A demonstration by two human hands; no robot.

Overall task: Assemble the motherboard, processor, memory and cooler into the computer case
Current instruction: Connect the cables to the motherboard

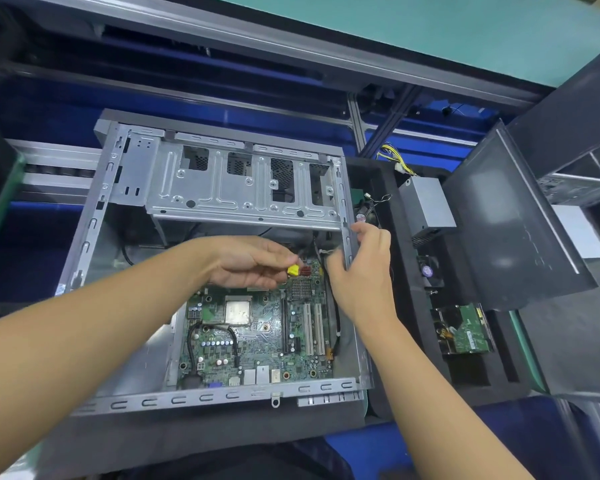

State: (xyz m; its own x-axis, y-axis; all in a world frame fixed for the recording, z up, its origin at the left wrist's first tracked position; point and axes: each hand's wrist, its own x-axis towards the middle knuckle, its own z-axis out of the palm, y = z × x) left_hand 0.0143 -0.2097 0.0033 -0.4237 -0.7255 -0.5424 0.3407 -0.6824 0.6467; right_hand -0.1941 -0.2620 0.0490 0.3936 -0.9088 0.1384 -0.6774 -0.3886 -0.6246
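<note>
**Open case, board seated**

Computer case point(187, 398): lies open on its side. Motherboard point(257, 341): flat inside, near end, with the processor point(238, 310) in its socket. Left hand point(246, 265): pinches a yellow connector point(293, 270) above the board's far edge. Right hand point(361, 271): fingers curled round the case's right wall. Foam tray point(465, 372), just right of the case: power supply point(426, 206), hard drive point(465, 329).

Both bare forearms reach over the computer case point(187, 398) from its near side. The left hand point(253, 261) hangs above the case's middle, fingertips pinching a yellow connector point(293, 270). The right hand point(361, 271) curls its fingers round the case's right wall.
</note>
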